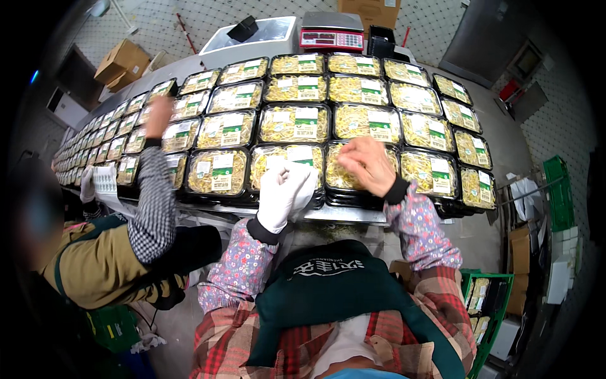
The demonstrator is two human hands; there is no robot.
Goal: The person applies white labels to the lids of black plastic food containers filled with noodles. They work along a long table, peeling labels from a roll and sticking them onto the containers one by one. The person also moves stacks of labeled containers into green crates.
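Note:
Rows of black plastic trays of bean sprouts, clear-topped, cover the table in front of me. My left hand, in a white glove, is closed on what looks like a white paper strip, above the near edge of a sprout tray. My right hand is bare, its fingers bent over the tray to the right. Whether a small label is between those fingertips cannot be made out. Green-and-white labels show on neighbouring trays, such as the near-row tray right of my right hand.
A co-worker at left reaches an arm over the trays; their gloved hand holds a label strip. Behind the trays stand a red digital scale and a white foam box. A green crate of trays is low at right.

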